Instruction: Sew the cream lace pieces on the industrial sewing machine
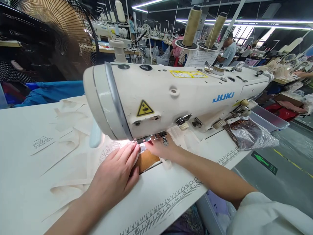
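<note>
A white JUKI sewing machine [186, 88] stretches across my view, its lit needle area low at the left. My left hand [117, 169] is closed, fingers pressed together on pale lace fabric [107, 150], fingertips close to the presser foot. On the other side of the needle area, my right hand [162, 147] reaches in with its fingers curled. Machine parts partly cover those fingers, and what they hold is hidden. Between my hands shows a brown-orange plate [147, 160] in the machine bed. The needle tip and the stitching point are hidden.
Loose pale fabric pieces [70, 143] spread over the left of the white table [17, 147]. A ruler scale [168, 202] runs along its front edge. A fan [61, 32] stands at left, thread cones [192, 26] behind the machine, and a plastic bag [251, 133] at right.
</note>
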`<control>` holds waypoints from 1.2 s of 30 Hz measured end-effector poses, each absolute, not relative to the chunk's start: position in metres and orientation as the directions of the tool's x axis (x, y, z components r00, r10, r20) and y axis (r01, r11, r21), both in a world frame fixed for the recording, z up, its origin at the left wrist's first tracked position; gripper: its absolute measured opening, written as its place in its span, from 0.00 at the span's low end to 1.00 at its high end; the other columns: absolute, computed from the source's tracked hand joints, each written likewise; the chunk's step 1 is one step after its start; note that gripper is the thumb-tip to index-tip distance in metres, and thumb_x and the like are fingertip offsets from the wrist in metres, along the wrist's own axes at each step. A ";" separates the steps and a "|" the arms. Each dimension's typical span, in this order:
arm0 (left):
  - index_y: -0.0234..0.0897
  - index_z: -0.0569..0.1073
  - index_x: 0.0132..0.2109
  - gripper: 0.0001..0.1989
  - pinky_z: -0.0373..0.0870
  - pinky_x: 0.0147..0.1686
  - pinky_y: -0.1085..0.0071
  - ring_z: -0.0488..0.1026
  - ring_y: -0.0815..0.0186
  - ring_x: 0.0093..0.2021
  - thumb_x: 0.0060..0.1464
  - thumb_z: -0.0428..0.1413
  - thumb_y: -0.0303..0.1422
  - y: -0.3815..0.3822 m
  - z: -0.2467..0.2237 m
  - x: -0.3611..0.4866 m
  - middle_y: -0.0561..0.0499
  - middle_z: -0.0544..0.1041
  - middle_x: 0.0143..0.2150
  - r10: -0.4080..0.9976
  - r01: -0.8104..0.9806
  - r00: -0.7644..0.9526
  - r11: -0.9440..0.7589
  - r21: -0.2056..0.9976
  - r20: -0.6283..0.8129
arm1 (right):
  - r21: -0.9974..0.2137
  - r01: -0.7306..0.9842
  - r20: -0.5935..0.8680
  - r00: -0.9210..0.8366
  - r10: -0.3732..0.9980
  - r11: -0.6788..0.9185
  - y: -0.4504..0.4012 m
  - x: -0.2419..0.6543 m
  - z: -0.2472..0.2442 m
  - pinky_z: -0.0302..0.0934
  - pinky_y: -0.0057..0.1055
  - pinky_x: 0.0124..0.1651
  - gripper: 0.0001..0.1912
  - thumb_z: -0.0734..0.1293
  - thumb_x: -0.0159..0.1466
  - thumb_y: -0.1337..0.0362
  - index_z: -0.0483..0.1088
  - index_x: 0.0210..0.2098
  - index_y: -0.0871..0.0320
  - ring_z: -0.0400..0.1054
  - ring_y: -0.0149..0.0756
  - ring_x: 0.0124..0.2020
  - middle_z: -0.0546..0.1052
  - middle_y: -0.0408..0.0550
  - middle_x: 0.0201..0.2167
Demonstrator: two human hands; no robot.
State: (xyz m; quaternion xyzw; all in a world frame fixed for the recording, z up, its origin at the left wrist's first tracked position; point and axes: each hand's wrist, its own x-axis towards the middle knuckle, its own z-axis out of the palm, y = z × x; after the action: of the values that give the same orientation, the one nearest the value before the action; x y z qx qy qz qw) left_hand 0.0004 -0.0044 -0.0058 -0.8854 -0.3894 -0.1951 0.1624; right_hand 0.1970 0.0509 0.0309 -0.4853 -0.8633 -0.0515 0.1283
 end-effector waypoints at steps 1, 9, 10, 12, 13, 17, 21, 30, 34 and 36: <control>0.26 0.63 0.66 0.26 0.70 0.57 0.51 0.71 0.47 0.61 0.65 0.45 0.34 -0.004 -0.006 0.000 0.33 0.72 0.62 0.631 0.754 0.615 -0.646 -0.120 0.473 | -0.036 0.851 0.272 -0.496 0.825 0.523 0.050 0.197 0.031 0.57 0.28 0.33 0.13 0.57 0.73 0.66 0.73 0.39 0.53 0.73 0.33 0.35 0.80 0.44 0.35; 0.22 0.66 0.63 0.25 0.69 0.58 0.53 0.71 0.47 0.59 0.65 0.46 0.33 -0.004 -0.004 0.002 0.31 0.73 0.60 0.614 0.747 0.628 -0.647 -0.151 0.478 | -0.062 0.872 0.180 -0.468 0.865 0.485 0.056 0.192 0.032 0.57 0.28 0.33 0.14 0.57 0.73 0.65 0.74 0.38 0.52 0.72 0.33 0.34 0.80 0.44 0.35; 0.22 0.67 0.63 0.25 0.69 0.58 0.53 0.72 0.47 0.59 0.64 0.46 0.33 -0.004 -0.003 0.003 0.31 0.73 0.59 0.612 0.745 0.631 -0.649 -0.154 0.477 | -0.065 0.875 0.167 -0.465 0.869 0.480 0.056 0.192 0.033 0.57 0.28 0.33 0.15 0.57 0.74 0.64 0.74 0.38 0.52 0.72 0.33 0.33 0.80 0.44 0.34; 0.22 0.67 0.63 0.25 0.69 0.58 0.53 0.72 0.47 0.59 0.64 0.46 0.33 -0.004 -0.003 0.003 0.31 0.73 0.59 0.610 0.744 0.630 -0.651 -0.150 0.480 | -0.050 0.877 0.167 -0.465 0.870 0.478 0.055 0.191 0.034 0.58 0.28 0.33 0.17 0.55 0.74 0.65 0.75 0.39 0.53 0.72 0.34 0.34 0.81 0.45 0.35; 0.22 0.67 0.63 0.25 0.69 0.58 0.53 0.72 0.46 0.59 0.64 0.46 0.33 -0.004 -0.003 0.003 0.31 0.73 0.59 0.612 0.745 0.627 -0.652 -0.142 0.481 | -0.037 0.878 0.173 -0.465 0.868 0.477 0.054 0.191 0.035 0.58 0.29 0.34 0.18 0.54 0.74 0.66 0.75 0.40 0.53 0.72 0.34 0.35 0.81 0.46 0.36; 0.23 0.67 0.63 0.25 0.69 0.57 0.53 0.72 0.46 0.58 0.63 0.47 0.33 -0.004 -0.004 0.003 0.31 0.73 0.60 0.626 0.748 0.617 -0.655 -0.108 0.478 | -0.014 0.875 0.169 -0.475 0.864 0.484 0.048 0.193 0.040 0.59 0.29 0.35 0.20 0.53 0.73 0.68 0.76 0.42 0.53 0.72 0.34 0.36 0.81 0.46 0.37; 0.23 0.68 0.63 0.24 0.70 0.56 0.53 0.72 0.46 0.58 0.64 0.47 0.32 -0.004 -0.003 0.003 0.31 0.73 0.60 0.632 0.750 0.613 -0.655 -0.096 0.473 | -0.005 0.864 0.182 -0.494 0.850 0.503 0.047 0.195 0.044 0.59 0.29 0.34 0.20 0.53 0.72 0.70 0.76 0.44 0.54 0.72 0.33 0.34 0.81 0.46 0.39; 0.21 0.69 0.61 0.23 0.71 0.54 0.54 0.73 0.48 0.56 0.65 0.46 0.32 -0.003 0.000 0.004 0.32 0.75 0.58 0.607 0.742 0.632 -0.654 -0.148 0.482 | -0.068 0.884 0.119 -0.454 0.883 0.463 0.045 0.193 0.052 0.60 0.28 0.37 0.20 0.53 0.73 0.68 0.77 0.45 0.53 0.73 0.33 0.36 0.82 0.47 0.40; 0.21 0.69 0.61 0.23 0.70 0.54 0.54 0.73 0.48 0.56 0.64 0.46 0.31 -0.003 0.000 0.004 0.32 0.74 0.58 0.607 0.742 0.629 -0.656 -0.140 0.487 | -0.138 0.883 0.099 -0.439 0.893 0.449 0.046 0.193 0.050 0.62 0.28 0.40 0.20 0.53 0.74 0.66 0.77 0.43 0.53 0.74 0.34 0.39 0.81 0.47 0.39; 0.20 0.68 0.61 0.23 0.70 0.54 0.54 0.73 0.47 0.57 0.65 0.46 0.31 -0.003 0.000 0.003 0.32 0.74 0.58 0.605 0.741 0.635 -0.652 -0.159 0.480 | -0.159 0.880 0.121 -0.433 0.893 0.448 0.045 0.194 0.048 0.63 0.28 0.42 0.19 0.54 0.73 0.67 0.77 0.42 0.54 0.74 0.34 0.40 0.81 0.47 0.39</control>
State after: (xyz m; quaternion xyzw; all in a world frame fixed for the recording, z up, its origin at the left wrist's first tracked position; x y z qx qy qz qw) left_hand 0.0034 -0.0030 -0.0005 -0.8874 -0.3792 -0.1962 0.1736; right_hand 0.1936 0.0451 0.0475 -0.5243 -0.8456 0.0357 0.0938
